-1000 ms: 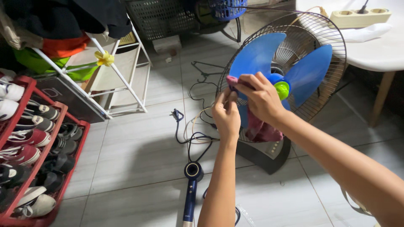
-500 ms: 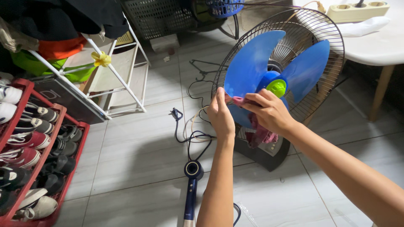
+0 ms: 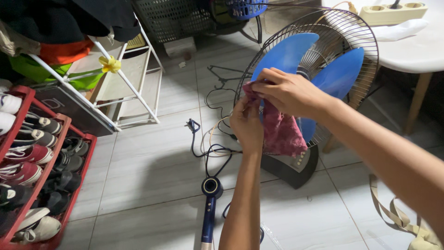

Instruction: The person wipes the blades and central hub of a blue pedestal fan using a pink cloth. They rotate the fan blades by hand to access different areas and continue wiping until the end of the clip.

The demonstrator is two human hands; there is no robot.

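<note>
Cloth, a dark pink rag (image 3: 280,129), hangs right of the frame's centre, in front of the blue fan blades (image 3: 284,55); we see its top edge bunched against the left blade and the rest drooping down toward the fan's dark base (image 3: 291,169); our right hand (image 3: 289,92) comes in from the right edge of the frame and pinches the rag's upper corner with curled fingers, knuckles facing us; our left hand (image 3: 246,125) rises from the bottom centre and grips the rag's left edge just below the right hand, fingers closed on the fabric, the two hands nearly touching; the fan (image 3: 323,41) stands on the tiled floor (image 3: 152,171) with its front guard off, so only the rear wire cage shows behind the blades; a white table (image 3: 416,51) with a power strip (image 3: 393,11) fills the upper right corner; a dark blue hair dryer (image 3: 210,203) lies at the bottom centre, its black cord (image 3: 208,153) looping up beside our left forearm; a red shoe rack (image 3: 37,166) full of shoes lines the lower left edge, and a white metal rack (image 3: 134,88) with clothes on it stands in the upper left; a beige strap (image 3: 397,217) lies in the lower right corner.
</note>
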